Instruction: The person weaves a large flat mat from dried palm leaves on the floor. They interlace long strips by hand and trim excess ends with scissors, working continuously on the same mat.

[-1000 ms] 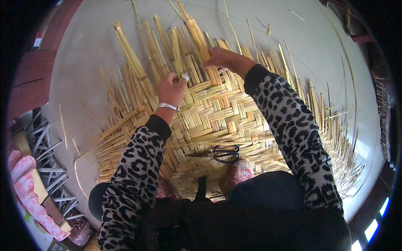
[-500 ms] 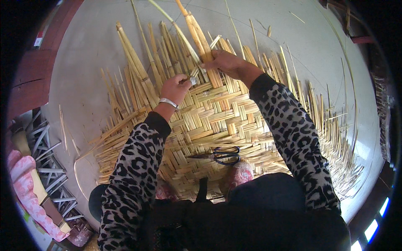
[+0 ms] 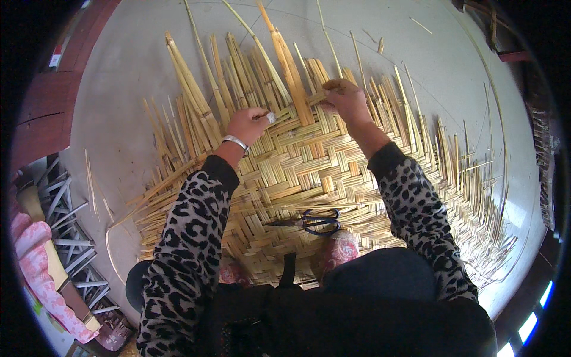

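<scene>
A woven mat of split cane strips (image 3: 309,178) spreads over the floor in front of the person, its middle plaited in a slanting pattern and its far edge a fringe of unwoven ends pointing away. At that far edge, a short crosswise strip (image 3: 318,97) runs beside a broad orange-brown strip (image 3: 289,71) that stands out lengthwise from the weave. The right hand (image 3: 348,102) has its fingers bent and pinched together on the right end of the crosswise strip. The left hand (image 3: 247,126) is curled nearly closed, just left of the broad strip, with a white wrapping (image 3: 271,117) at the thumb; whether it grips a strip I cannot tell. A silver bracelet (image 3: 236,143) circles the left wrist. Nearer the person, scissors with dark blue handles (image 3: 321,221) lie on the mat, blades pointing left, just beyond a pink floral shoe (image 3: 343,249). Around the mat is a pale grey floor (image 3: 113,125), with dark red wood (image 3: 44,113) and pink floral cloth (image 3: 33,250) at the left.
</scene>
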Available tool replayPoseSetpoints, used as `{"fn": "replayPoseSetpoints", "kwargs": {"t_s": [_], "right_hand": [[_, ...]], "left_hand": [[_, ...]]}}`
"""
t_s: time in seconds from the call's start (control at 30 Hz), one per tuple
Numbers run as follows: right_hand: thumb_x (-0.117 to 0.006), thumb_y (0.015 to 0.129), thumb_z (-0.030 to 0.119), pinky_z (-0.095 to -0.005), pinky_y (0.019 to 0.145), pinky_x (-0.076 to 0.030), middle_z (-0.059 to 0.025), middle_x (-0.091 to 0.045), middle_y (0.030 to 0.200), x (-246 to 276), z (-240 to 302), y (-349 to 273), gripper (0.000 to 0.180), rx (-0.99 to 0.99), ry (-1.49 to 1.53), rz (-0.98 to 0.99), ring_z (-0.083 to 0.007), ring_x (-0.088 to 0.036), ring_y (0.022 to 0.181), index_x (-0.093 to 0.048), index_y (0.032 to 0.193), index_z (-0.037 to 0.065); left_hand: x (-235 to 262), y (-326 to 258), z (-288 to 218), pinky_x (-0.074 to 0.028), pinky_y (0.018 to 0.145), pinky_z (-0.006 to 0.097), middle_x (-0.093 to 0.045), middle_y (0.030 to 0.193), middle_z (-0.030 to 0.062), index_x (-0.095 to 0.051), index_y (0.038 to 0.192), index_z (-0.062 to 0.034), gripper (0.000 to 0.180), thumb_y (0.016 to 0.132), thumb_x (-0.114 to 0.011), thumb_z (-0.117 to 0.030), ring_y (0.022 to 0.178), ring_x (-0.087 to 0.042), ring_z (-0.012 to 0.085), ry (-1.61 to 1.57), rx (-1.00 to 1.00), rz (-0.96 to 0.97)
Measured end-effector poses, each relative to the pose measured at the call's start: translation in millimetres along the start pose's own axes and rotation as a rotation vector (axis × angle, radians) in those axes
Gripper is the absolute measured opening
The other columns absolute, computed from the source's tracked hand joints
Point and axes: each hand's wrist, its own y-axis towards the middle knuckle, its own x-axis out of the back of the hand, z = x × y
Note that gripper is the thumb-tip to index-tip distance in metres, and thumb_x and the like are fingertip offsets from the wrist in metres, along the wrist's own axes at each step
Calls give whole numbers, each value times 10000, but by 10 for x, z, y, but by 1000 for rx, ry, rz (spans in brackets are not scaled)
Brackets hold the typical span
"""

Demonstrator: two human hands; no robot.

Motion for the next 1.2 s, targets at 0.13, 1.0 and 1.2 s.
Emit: {"fn": "replayPoseSetpoints", "kwargs": {"t_s": [0.13, 1.0, 1.2], "right_hand": [[-604, 852, 11, -302, 648, -591, -113, -640, 876, 43, -204, -72, 168, 13, 24, -99, -188, -674, 767, -637, 1014, -21], [-656, 852, 13, -264, 603, -573, -104, -660, 806, 246, -285, -164, 164, 126, -105, -160, -151, -674, 710, -631, 1010, -25], [-625, 842, 18, -262, 603, -548, -79, -657, 805, 270, -318, -75, 262, -8, -32, -133, -131, -654, 692, -624, 1104, 20]], "left_hand": [[-113, -169, 53, -541, 659, 312, -686, 951, 91, -651, 1160, -21, 298, 904, -634, -174, 759, -660, 152, -51, -105, -219], [-545, -724, -99, -311, 1039, 495, -474, 1362, 33, -475, 1376, -128, 640, 808, -698, -322, 1207, -461, 254, 909, -418, -344], [-387, -662, -201, -345, 989, 469, -531, 1261, 38, -577, 1233, -100, 468, 806, -676, -267, 1146, -485, 254, 929, -526, -308]]}}
